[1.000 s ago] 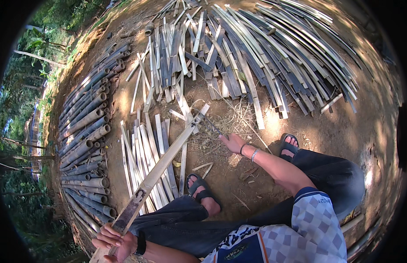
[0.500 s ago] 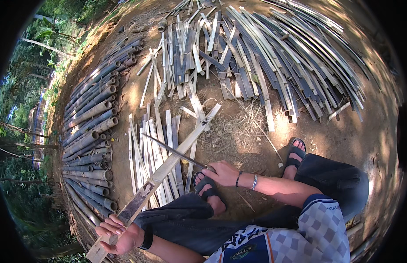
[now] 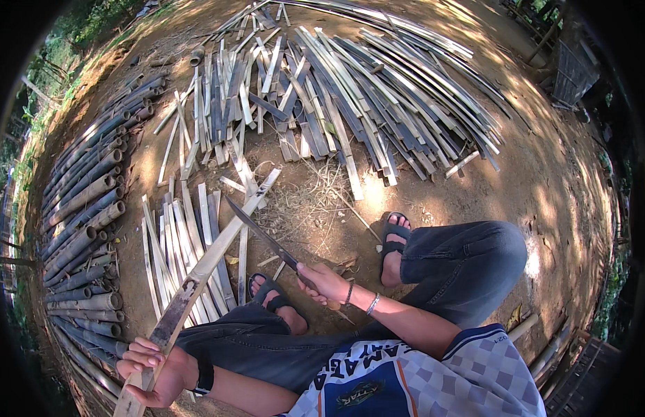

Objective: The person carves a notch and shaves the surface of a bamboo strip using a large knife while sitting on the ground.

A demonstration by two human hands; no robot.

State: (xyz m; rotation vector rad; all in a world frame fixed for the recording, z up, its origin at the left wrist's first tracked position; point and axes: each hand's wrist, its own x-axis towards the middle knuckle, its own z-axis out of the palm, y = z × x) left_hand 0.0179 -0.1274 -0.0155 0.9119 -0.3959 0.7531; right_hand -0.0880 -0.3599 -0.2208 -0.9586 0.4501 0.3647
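Note:
My left hand is wrapped round the near end of a long split bamboo strip, which has a dark patch along its lower part. The strip slants away from me, up and to the right, across my left leg. In my right hand is a machete with a long dark blade, gripped by its handle. Its blade crosses the strip towards the far end, tip pointing up and left. Whether blade and strip touch, I cannot tell.
Under the strip lies a small bundle of split bamboo. A large spread of bamboo strips covers the ground farther off. Whole bamboo poles are stacked at left. Shavings litter the dirt beyond my sandalled feet.
The view has swung, so the scene sits farther left. The machete blade has moved along the strip towards its far end and shows more of its flat. Both hands keep their grips.

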